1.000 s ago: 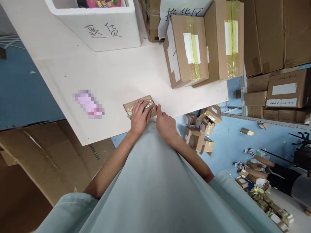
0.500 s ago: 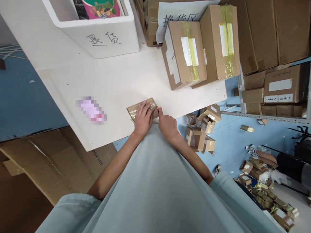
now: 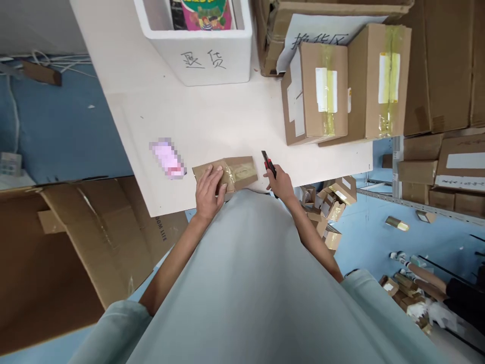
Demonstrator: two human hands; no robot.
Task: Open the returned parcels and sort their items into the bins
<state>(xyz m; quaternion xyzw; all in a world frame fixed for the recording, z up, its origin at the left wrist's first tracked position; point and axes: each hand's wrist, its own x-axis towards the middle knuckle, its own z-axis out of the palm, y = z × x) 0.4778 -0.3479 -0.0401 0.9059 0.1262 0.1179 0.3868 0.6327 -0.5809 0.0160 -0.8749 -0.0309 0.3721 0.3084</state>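
Note:
A small flat cardboard box with clear tape across it lies at the table's near edge. Its left part looks folded out like a flap. My left hand grips this left part, fingers over the top and thumb at the near side. To the right of the box, my right hand is closed round a red and black box cutter. The cutter's blade points up and away from me, apart from the box.
A white foam bin with colourful packets stands at the back of the white table. Two taped cartons stand at the right. A blurred pink object lies at the left. Opened boxes lie on the floor; a person's legs show beyond.
My right hand has moved right, off the box, with the box cutter now plainly visible. My left hand has slid to the box's left part, which now appears folded out. The view has shifted.

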